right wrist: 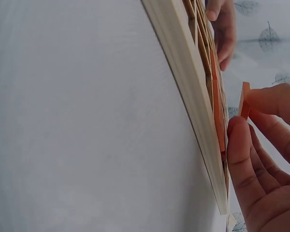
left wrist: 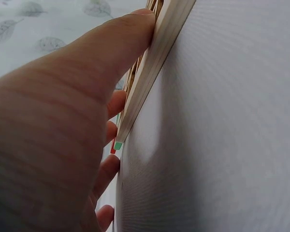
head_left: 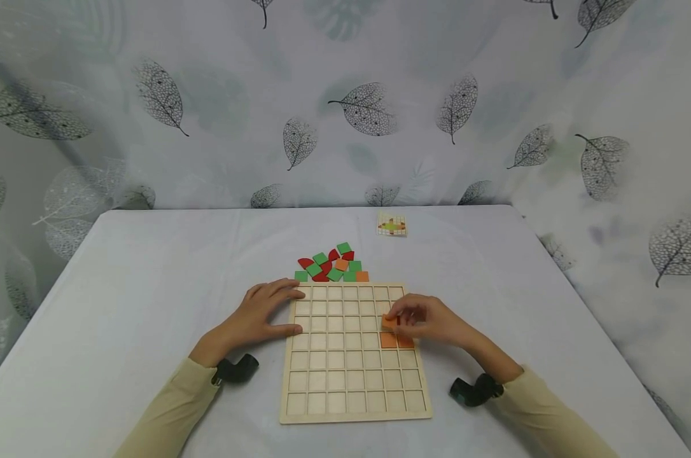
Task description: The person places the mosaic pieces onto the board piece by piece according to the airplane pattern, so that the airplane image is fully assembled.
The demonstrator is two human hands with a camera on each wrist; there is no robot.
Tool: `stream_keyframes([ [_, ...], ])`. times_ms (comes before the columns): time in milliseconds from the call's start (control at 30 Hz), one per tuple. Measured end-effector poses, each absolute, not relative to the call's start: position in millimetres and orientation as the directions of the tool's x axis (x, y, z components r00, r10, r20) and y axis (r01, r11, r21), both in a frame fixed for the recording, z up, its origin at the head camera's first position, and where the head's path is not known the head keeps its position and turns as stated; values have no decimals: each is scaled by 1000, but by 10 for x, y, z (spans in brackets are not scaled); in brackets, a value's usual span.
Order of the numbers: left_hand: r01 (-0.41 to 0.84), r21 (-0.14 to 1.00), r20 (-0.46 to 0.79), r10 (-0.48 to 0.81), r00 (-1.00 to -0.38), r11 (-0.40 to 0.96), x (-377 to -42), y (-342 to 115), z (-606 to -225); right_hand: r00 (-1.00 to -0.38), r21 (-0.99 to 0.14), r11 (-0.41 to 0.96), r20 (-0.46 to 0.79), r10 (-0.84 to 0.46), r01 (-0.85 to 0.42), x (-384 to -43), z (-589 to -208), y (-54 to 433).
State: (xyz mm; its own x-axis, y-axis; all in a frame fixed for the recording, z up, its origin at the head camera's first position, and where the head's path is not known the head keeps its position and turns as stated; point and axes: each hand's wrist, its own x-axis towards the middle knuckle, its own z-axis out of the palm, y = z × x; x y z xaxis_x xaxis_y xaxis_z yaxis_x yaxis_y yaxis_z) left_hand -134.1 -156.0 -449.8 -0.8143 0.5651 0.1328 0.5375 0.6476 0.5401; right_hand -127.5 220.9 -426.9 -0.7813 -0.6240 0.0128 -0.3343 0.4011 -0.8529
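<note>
Board of pale gridded wood [head_left: 336,381] lies lower centre; left hand [head_left: 261,315], fingers spread, touches its left edge; right hand [head_left: 430,319] pinches flat orange tile [head_left: 388,323].

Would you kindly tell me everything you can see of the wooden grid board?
The wooden grid board looks pale and squarish, with a rim and dividers forming seven rows of seven compartments. It lies flat on the white cloth. Two orange tiles sit side by side at the right end of its fourth row. The left hand has its thumb on the left rim; the right hand pinches another orange tile over the right side.
</note>
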Motion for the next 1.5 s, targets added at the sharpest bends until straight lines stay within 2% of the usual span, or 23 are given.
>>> stream_keyframes([
  [267,543,546,148,565,-812,638,-1345,-1571,-4519,-714,-887,331,-3,-700,-321,-1203,-4267,2207],
  [700,541,543,142,565,-813,642,-1346,-1560,-4515,-560,-857,218,96,-823,-466,-1151,-4275,2211],
  [1167,530,541,120,563,-818,654,-1352,-1564,-4492,-486,-796,210,118,-866,-568,-1120,-4215,2161],
  [1500,531,542,125,562,-817,651,-1361,-1571,-4513,-490,-769,235,115,-864,-594,-1104,-4222,2131],
])
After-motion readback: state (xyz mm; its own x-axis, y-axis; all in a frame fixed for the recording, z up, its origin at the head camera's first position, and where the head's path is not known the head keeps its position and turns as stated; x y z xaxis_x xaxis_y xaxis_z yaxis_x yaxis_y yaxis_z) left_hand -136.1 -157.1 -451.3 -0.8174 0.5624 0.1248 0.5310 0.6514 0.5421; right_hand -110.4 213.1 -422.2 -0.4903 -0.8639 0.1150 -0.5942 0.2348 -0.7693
